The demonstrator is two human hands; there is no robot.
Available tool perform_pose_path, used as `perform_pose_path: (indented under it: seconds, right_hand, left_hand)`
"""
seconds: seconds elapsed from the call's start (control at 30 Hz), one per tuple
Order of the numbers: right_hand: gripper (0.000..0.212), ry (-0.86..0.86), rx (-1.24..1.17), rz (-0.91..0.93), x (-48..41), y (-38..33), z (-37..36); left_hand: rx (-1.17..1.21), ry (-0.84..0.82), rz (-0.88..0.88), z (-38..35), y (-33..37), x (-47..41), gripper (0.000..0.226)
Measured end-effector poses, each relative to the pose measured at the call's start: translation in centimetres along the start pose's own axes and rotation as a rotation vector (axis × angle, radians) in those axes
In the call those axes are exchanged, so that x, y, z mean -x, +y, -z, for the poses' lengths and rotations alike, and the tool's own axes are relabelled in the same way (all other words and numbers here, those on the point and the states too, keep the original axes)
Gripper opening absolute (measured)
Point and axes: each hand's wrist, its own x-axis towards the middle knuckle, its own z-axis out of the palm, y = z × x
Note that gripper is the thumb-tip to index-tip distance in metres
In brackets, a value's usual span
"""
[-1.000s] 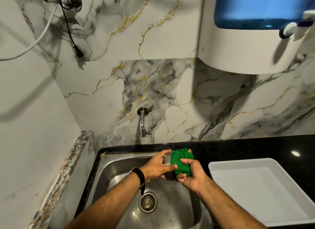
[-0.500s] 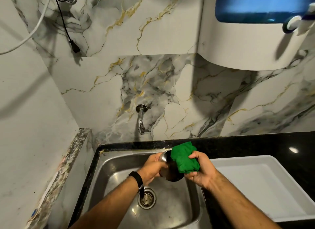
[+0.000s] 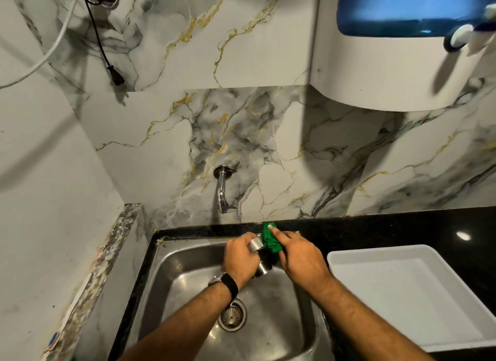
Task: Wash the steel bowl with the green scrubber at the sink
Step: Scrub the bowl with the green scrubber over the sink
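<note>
Over the back of the steel sink [image 3: 171,274], my left hand [image 3: 241,258] grips a small steel bowl [image 3: 256,245]; only bits of its shiny wall show between my two hands. My right hand [image 3: 298,256] presses the green scrubber [image 3: 269,240] against the bowl, fingers laid over the cloth. Most of the bowl is hidden by my hands. No water runs from the tap [image 3: 222,191].
A white plastic tray [image 3: 402,293] lies on the black counter [image 3: 402,226] right of the sink. The drain [image 3: 232,316] is below my left wrist. A white and blue wall unit [image 3: 397,52] hangs upper right. A black cable [image 3: 104,46] dangles at upper left.
Both hands turned back-up over the bowl and moved toward the sink's back edge. The scrubber, spread wide over the bowl before, is now bunched under my right fingers. The view tilted down.
</note>
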Motion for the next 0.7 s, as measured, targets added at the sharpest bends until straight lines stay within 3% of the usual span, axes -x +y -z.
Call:
perform_pose_path:
  seconds: [0.07, 0.2, 0.27, 0.33, 0.43, 0.53, 0.7]
  right_hand:
    - [0.066, -0.002, -0.213, -0.185, 0.1, 0.2, -0.5]
    - [0.045, -0.175, -1.061, -0.709, 0.4, -0.3, -1.6]
    - [0.044, -0.262, -1.386, -0.843, 1.0, -0.4, -2.4]
    - [0.042, -0.221, -1.551, -0.891, 1.4, -0.5, -3.2]
    - [0.039, -0.086, -1.5, -0.845, 1.0, -0.9, -3.8]
    - [0.044, 0.122, -1.193, -0.682, 0.6, -0.9, -3.8]
    - [0.064, 0.287, -0.514, -0.354, 1.3, -0.2, -2.1]
  left_hand:
    - [0.045, 0.019, 0.0, 0.1, 0.0, 0.1, 0.025]
    - [0.24, 0.114, 0.023, 0.5, 0.0, 0.0, 0.031]
    - [0.297, 0.14, 0.026, 0.7, 0.4, -0.5, 0.028]
    - [0.254, 0.139, -0.063, 1.3, 1.1, -1.2, 0.023]
    - [0.06, 0.108, -0.294, 2.4, 1.8, -2.0, 0.042]
    - [-0.319, -0.003, -0.436, 2.8, 2.1, -2.0, 0.07]
    - [-0.701, -0.132, -0.373, 2.3, 3.9, -2.1, 0.048]
